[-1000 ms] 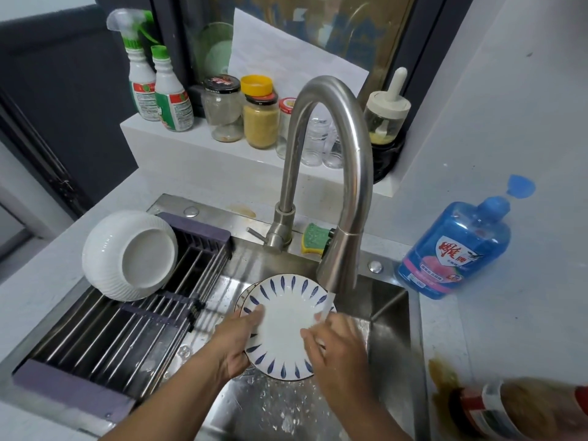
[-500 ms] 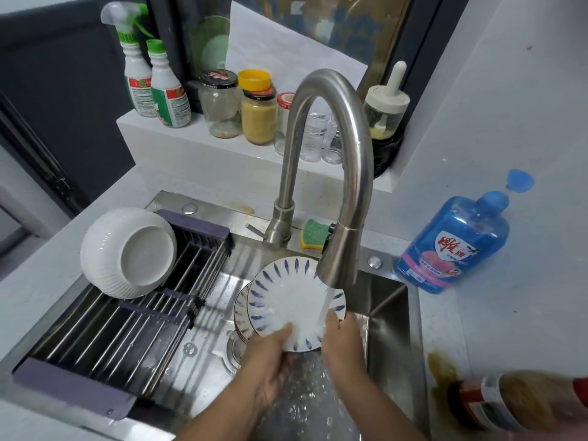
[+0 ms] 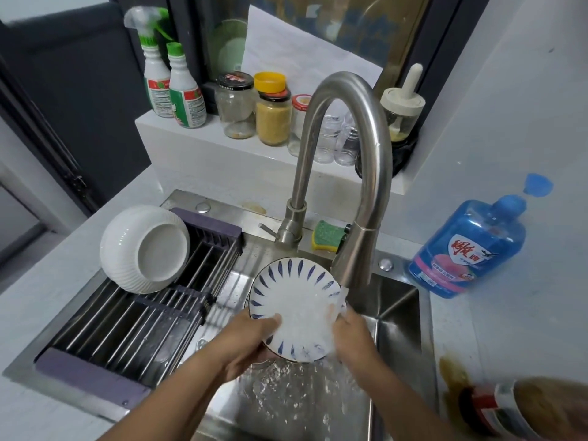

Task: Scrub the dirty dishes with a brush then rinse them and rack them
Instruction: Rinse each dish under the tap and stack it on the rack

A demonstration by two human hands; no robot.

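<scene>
A ribbed white bowl point(image 3: 144, 249) lies on its side on a rack point(image 3: 127, 329) of metal bars across the left of a steel sink point(image 3: 397, 300). Behind, on a white ledge point(image 3: 191, 144), stand two spray bottles point(image 3: 171, 87) and a row of jars point(image 3: 273, 119). At centre, a person holds a white plate point(image 3: 296, 307) with blue dashes round its rim, tilted over the basin right under the spout of a tall curved tap point(image 3: 359, 173). The left hand point(image 3: 251, 342) has its grip clamped on the plate's lower left edge, with the thumb on the face and the fingers beneath. The right hand point(image 3: 353, 335) has its grip closed on the right rim, fingertips blurred by the running water point(image 3: 296, 396), which sheets over the plate and splashes into the basin. A green and yellow sponge point(image 3: 327, 238) rests on the sink's back edge, just beside the tap's base. To the right, a blue soap bottle point(image 3: 467, 249) stands on the pale worktop point(image 3: 525, 313) — and at the lower right corner a brown bottle point(image 3: 509, 412) lies by a brown spill point(image 3: 451, 374).
</scene>
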